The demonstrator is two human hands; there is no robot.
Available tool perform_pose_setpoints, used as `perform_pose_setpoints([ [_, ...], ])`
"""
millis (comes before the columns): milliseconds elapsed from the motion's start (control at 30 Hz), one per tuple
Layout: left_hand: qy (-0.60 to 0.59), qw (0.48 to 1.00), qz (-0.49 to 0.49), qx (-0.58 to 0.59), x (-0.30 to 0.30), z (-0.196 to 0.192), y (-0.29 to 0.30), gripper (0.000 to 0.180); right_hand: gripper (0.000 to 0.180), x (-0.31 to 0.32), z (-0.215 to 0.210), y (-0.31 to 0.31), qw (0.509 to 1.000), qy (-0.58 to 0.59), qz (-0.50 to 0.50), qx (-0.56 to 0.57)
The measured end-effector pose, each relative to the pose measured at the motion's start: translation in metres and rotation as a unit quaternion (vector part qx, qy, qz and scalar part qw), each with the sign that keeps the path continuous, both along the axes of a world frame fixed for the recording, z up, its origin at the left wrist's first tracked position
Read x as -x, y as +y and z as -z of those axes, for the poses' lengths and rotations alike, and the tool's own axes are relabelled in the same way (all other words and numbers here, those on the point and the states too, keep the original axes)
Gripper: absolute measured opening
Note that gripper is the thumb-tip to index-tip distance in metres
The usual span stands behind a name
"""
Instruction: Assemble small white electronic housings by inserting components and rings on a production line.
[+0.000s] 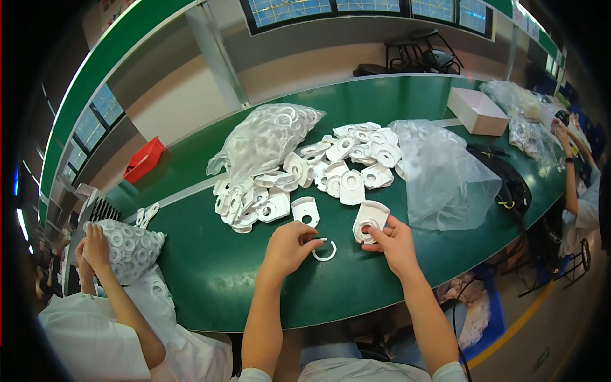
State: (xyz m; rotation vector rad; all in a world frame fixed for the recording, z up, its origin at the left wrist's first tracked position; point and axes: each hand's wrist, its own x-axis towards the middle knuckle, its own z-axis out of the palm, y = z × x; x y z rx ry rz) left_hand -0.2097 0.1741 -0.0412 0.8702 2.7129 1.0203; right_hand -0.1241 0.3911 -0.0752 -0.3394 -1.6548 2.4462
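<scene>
a long green workbench (210, 280) curves across a workshop, bearing a heap of white plastic parts (352, 196) and a clear bag of white rings (273, 137). in front of the heap, the right hand (393, 245) grasps one white plate (374, 211) between thumb and fingers; the left hand (288, 249) meets a thin open ring (326, 260) over the bench, whether pinching or merely touching, i cannot tell.

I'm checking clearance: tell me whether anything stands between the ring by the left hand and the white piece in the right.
Nothing visible stands between the white ring and the white piece; green tabletop shows between them. The right hand holds the piece.
</scene>
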Motion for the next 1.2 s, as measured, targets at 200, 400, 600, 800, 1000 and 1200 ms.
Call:
perform_pose_setpoints([
  [200, 0.036, 0.999, 0.003, 0.029, -0.01, 0.009, 0.01, 0.015, 0.038, -0.001, -0.002, -0.001, 1.0, 0.01, -0.005, 0.02],
  [400, 0.013, 0.997, -0.002, -0.072, -0.009, 0.003, 0.015, 0.011, 0.039, -0.002, -0.003, 0.001, 1.0, 0.01, -0.007, 0.023],
  [600, -0.036, 0.972, -0.035, -0.23, -0.006, 0.004, 0.014, 0.016, 0.035, -0.002, -0.004, 0.0, 0.999, 0.014, -0.004, 0.035],
  [800, -0.224, 0.903, -0.036, -0.364, -0.008, -0.005, 0.014, 0.015, 0.032, -0.001, 0.004, 0.003, 0.991, 0.019, 0.026, 0.13],
  [1000, -0.283, 0.863, -0.031, -0.418, -0.007, 0.004, 0.02, 0.016, 0.033, -0.005, -0.008, 0.0, 0.986, -0.049, 0.074, 0.144],
  [1200, -0.268, 0.852, -0.068, -0.445, -0.009, 0.004, 0.016, 0.014, 0.024, -0.015, 0.003, -0.014, 0.978, -0.054, 0.086, 0.184],
])
